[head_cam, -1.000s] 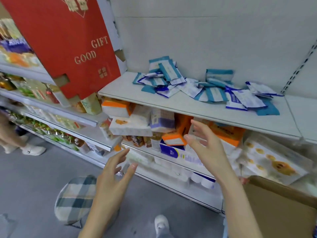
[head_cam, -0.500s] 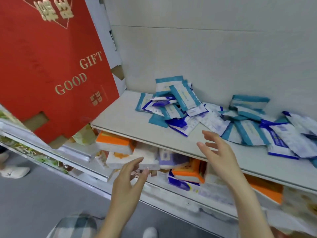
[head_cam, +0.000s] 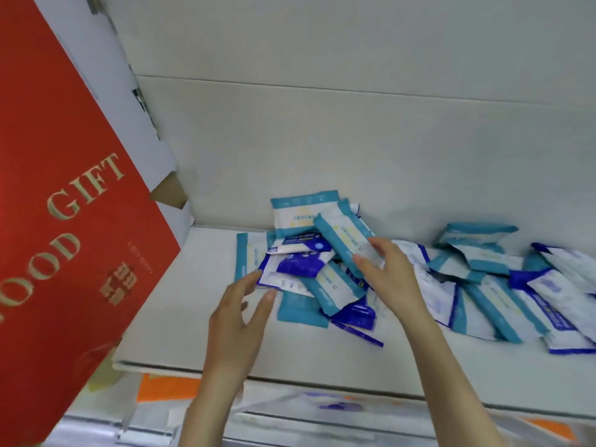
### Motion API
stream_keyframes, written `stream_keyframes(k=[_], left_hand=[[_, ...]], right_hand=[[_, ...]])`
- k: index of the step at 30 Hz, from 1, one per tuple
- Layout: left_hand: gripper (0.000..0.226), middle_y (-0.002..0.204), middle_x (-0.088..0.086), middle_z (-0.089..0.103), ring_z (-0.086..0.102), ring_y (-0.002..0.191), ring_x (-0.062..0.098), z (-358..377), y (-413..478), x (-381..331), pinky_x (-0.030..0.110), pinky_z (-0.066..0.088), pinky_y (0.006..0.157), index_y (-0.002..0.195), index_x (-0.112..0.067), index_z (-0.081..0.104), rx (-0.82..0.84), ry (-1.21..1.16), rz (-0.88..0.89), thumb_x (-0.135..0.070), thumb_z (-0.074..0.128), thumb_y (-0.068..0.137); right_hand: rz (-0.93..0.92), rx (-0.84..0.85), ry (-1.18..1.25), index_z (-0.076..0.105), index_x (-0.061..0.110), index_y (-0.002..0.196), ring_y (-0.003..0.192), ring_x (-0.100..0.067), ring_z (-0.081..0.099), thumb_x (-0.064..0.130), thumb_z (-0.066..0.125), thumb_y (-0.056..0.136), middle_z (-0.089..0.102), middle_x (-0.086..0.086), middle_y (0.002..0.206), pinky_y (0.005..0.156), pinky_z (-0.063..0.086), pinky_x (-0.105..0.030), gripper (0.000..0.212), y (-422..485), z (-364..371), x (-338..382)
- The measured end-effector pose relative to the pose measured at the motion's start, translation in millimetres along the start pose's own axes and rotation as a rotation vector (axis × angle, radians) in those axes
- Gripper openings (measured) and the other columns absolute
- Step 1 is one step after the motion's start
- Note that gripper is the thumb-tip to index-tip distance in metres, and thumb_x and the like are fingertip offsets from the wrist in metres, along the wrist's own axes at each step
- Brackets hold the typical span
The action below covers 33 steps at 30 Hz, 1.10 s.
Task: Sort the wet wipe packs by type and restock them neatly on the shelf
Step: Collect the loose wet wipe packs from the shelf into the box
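Teal and blue wipe packs (head_cam: 300, 269) lie jumbled along the far side of the white shelf (head_cam: 180, 317), where the left hand (head_cam: 238, 314) reaches the heap's near left edge and the right hand (head_cam: 393, 279) touches a tilted teal pack (head_cam: 340, 241), both with fingers loosely spread, gripping nothing.

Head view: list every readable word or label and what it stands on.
"GIFT": gold letters on the red box.
"OOD": gold, same box; first letter cut off by the frame edge.
Gold emblem and small print on the box: too blurred.
Print on the wet wipe packs: too blurred.
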<state>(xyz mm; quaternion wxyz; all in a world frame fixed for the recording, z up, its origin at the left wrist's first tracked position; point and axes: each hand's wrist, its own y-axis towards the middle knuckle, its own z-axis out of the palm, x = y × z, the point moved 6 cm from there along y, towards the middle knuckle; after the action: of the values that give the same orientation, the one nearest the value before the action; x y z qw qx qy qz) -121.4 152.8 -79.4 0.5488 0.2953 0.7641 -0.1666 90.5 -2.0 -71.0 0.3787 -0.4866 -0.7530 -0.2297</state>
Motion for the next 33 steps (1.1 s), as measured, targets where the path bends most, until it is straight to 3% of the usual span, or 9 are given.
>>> stream_keyframes(k=[6, 9, 11, 13, 16, 21, 24, 27, 33], left_hand=[[0.027, 0.105, -0.032, 0.047, 0.045, 0.094, -0.029, 11.3, 53.3, 4.8, -0.007, 0.033, 0.070, 0.116, -0.036, 0.052, 0.103, 0.037, 0.052, -0.027, 0.057, 0.092], [0.028, 0.113, -0.019, 0.054, 0.052, 0.103, -0.012, 28.1, 76.9, 5.5, 0.004, 0.040, 0.082, 0.123, -0.029, 0.054, 0.187, 0.081, 0.097, -0.030, 0.052, 0.095], [0.032, 0.120, -0.013, 0.053, 0.052, 0.111, 0.002, 41.7, 92.6, 4.7, 0.022, 0.044, 0.094, 0.128, -0.023, 0.055, 0.251, 0.141, 0.129, -0.030, 0.049, 0.097], [0.034, 0.125, -0.007, 0.054, 0.050, 0.116, 0.009, 57.0, 107.6, 4.8, 0.031, 0.042, 0.100, 0.129, -0.019, 0.055, 0.314, 0.200, 0.156, -0.029, 0.046, 0.099], [0.035, 0.133, 0.002, 0.054, 0.049, 0.122, 0.017, 80.9, 123.9, 9.4, 0.035, 0.037, 0.105, 0.131, -0.015, 0.054, 0.415, 0.270, 0.170, -0.027, 0.042, 0.100], [0.045, 0.140, 0.003, 0.048, 0.042, 0.126, 0.021, 97.2, 123.9, 14.5, 0.034, 0.031, 0.107, 0.138, -0.021, 0.048, 0.436, 0.531, 0.276, -0.041, 0.034, 0.100], [0.043, 0.134, 0.004, 0.055, 0.044, 0.117, 0.026, 89.1, 115.9, 10.6, 0.036, 0.035, 0.101, 0.135, -0.031, 0.051, 0.428, 0.615, 0.253, -0.045, 0.029, 0.100], [0.037, 0.132, 0.002, 0.056, 0.045, 0.115, 0.028, 80.8, 111.3, 6.6, 0.038, 0.034, 0.096, 0.131, -0.036, 0.051, 0.420, 0.713, 0.197, -0.042, 0.033, 0.100], [0.061, 0.123, 0.002, 0.060, 0.054, 0.113, 0.023, 87.7, 115.0, 14.3, 0.043, 0.044, 0.098, 0.122, -0.029, 0.059, 0.464, 0.422, 0.047, -0.067, 0.057, 0.074]], right_hand=[[0.054, -0.034, -0.285, 0.048, 0.021, 0.134, 0.120, -0.028, 0.046, 0.048, 0.066, 0.084, 0.052, -0.008, 0.128, 0.100, 0.037, -0.044, 0.060, 45.8, 15.1, 5.6], [0.151, -0.025, -0.249, 0.057, 0.021, 0.118, 0.110, -0.026, 0.051, 0.048, 0.075, 0.074, 0.059, 0.000, 0.106, 0.097, 0.040, -0.044, 0.055, 53.3, 10.3, 4.2], [0.168, -0.049, -0.180, 0.060, 0.021, 0.092, 0.088, -0.022, 0.057, 0.043, 0.079, 0.072, 0.059, 0.009, 0.079, 0.084, 0.046, -0.041, 0.035, 53.0, -0.6, 0.3], [0.162, -0.114, -0.131, 0.056, 0.020, 0.075, 0.066, -0.018, 0.054, 0.038, 0.080, 0.073, 0.054, 0.008, 0.064, 0.059, 0.042, -0.031, 0.030, 49.7, -17.8, -7.2], [0.203, -0.145, -0.082, 0.054, 0.015, 0.077, 0.065, -0.019, 0.054, 0.032, 0.077, 0.077, 0.060, -0.004, 0.074, 0.055, 0.039, -0.030, 0.029, 43.3, -34.4, -23.7], [0.274, 0.060, -0.005, 0.048, 0.021, 0.113, 0.084, -0.009, 0.056, 0.029, 0.081, 0.073, 0.056, 0.006, 0.100, 0.066, 0.042, -0.023, 0.052, 28.8, -16.0, -32.2], [0.324, 0.038, 0.040, 0.050, 0.021, 0.106, 0.074, 0.001, 0.050, 0.028, 0.083, 0.071, 0.055, 0.009, 0.091, 0.055, 0.038, -0.017, 0.049, 28.1, -14.1, -33.5], [0.365, -0.005, 0.124, 0.056, 0.013, 0.103, 0.072, -0.003, 0.054, 0.027, 0.083, 0.071, 0.062, 0.001, 0.093, 0.053, 0.039, -0.020, 0.045, 27.3, -15.9, -40.4], [0.465, -0.170, 0.373, 0.054, 0.017, 0.117, 0.090, -0.018, 0.062, 0.029, 0.080, 0.075, 0.063, -0.001, 0.106, 0.059, 0.047, -0.028, 0.051, 9.9, -23.7, -59.0]])
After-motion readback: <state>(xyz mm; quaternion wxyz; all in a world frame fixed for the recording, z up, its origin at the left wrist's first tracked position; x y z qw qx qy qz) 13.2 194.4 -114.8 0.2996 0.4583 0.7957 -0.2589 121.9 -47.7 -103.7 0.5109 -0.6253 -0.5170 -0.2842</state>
